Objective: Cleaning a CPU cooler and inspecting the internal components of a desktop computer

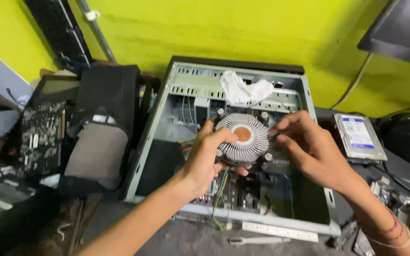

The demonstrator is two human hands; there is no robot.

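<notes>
The open computer case (243,142) lies on its side on the tabletop (167,237) against the yellow-green wall, its open side up so you can reach straight down into it. A white cloth (243,87) is draped on the drive bay at its far edge. To the right a hard drive (359,137) rests flat beside the case, well clear of your arms; to the left lie a circuit board (39,137) and dark panels.

You hold the round finned cooler (242,137) above the case's middle, copper core facing up toward you, which keeps its base in plain sight. Your left hand (205,161) has its grip clamped on the cooler's left and lower rim, thumb across the fins. Your right hand (309,147) has its fingers closed on a mounting leg at the right edge. The cooler sits between both grips, its wires (220,189) trailing down into the case.
</notes>
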